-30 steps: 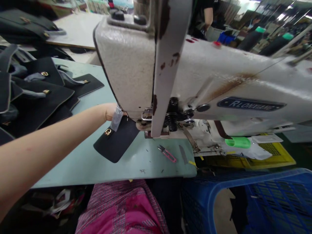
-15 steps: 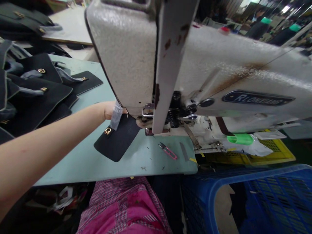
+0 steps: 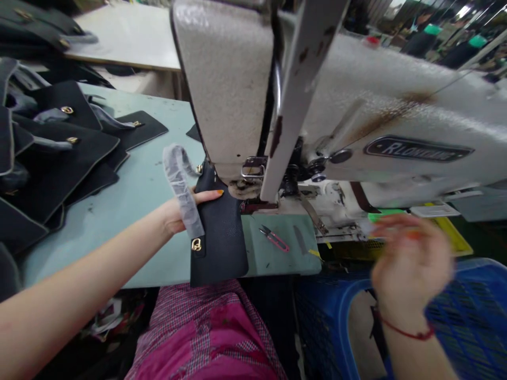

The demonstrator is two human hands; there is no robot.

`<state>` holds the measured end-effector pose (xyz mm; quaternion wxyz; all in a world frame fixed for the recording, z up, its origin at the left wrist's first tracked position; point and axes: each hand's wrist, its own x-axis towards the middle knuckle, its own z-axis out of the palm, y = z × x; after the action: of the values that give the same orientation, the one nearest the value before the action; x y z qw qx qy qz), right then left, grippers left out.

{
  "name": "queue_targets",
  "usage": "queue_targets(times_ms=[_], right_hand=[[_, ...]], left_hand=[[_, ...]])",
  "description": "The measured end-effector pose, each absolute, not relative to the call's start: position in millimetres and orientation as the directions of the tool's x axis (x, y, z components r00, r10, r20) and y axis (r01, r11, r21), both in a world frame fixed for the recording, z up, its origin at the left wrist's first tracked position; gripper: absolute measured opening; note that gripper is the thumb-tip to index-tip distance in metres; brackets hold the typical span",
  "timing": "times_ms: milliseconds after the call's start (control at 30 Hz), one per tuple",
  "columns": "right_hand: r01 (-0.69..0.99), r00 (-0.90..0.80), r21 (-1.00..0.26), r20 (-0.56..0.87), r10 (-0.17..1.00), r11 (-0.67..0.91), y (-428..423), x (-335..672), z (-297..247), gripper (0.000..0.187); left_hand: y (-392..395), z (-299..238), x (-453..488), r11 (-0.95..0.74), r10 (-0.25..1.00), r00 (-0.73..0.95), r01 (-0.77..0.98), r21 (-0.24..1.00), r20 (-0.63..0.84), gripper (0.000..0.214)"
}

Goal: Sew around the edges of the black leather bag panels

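At the sewing machine head point(image 3: 225, 89), my left hand point(image 3: 176, 214) holds a black leather bag panel point(image 3: 224, 243). One finger lies stretched on top of the panel; the other fingers are partly hidden. A plastic-wrapped handle point(image 3: 180, 174) with gold rings point(image 3: 196, 244) arches over that hand. The panel's right edge lies beside the presser foot area, and its near end hangs over the table edge. My right hand point(image 3: 414, 258) is raised at the right, near a green object point(image 3: 390, 214), and is smeared by motion. Whether it holds anything I cannot make out.
Pink-handled thread snips point(image 3: 275, 238) lie on the pale green table point(image 3: 146, 195). Several black panels with wrapped handles point(image 3: 71, 148) are piled at the left. A blue plastic basket point(image 3: 344, 311) stands at the lower right, below a yellow crate point(image 3: 455, 235).
The panel has turned and come nearer to me, showing more of its handle. My left hand has moved slightly down. My right hand has entered from the lower right.
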<state>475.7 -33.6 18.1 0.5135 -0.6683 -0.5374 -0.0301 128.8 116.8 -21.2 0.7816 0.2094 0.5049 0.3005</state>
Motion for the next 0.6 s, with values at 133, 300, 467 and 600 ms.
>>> queue_targets(times_ms=[133, 300, 467, 600], right_hand=[[0.296, -0.057, -0.954, -0.068, 0.996, -0.048, -23.2, 369.0, -17.0, 0.033], [0.205, -0.101, -0.963, -0.2, 0.975, -0.176, 22.6, 320.2, -33.3, 0.049], [0.195, -0.035, -0.97, -0.155, 0.987, -0.146, 24.9, 303.7, -39.9, 0.051], [0.124, -0.046, -0.978, -0.173, 0.984, -0.166, 18.8, 298.0, -45.0, 0.048]], left_hand=[[111.2, -27.3, 128.3, 0.763, 0.646, 0.32, -0.263, 0.59, -0.693, 0.03], [109.2, -29.3, 127.8, 0.787, 0.617, 0.359, -0.258, 0.561, -0.7, 0.027], [101.6, -36.7, 127.3, 0.782, 0.623, 0.366, -0.274, 0.559, -0.691, 0.023], [104.9, -39.1, 126.5, 0.807, 0.59, 0.364, -0.259, 0.531, -0.72, 0.027]])
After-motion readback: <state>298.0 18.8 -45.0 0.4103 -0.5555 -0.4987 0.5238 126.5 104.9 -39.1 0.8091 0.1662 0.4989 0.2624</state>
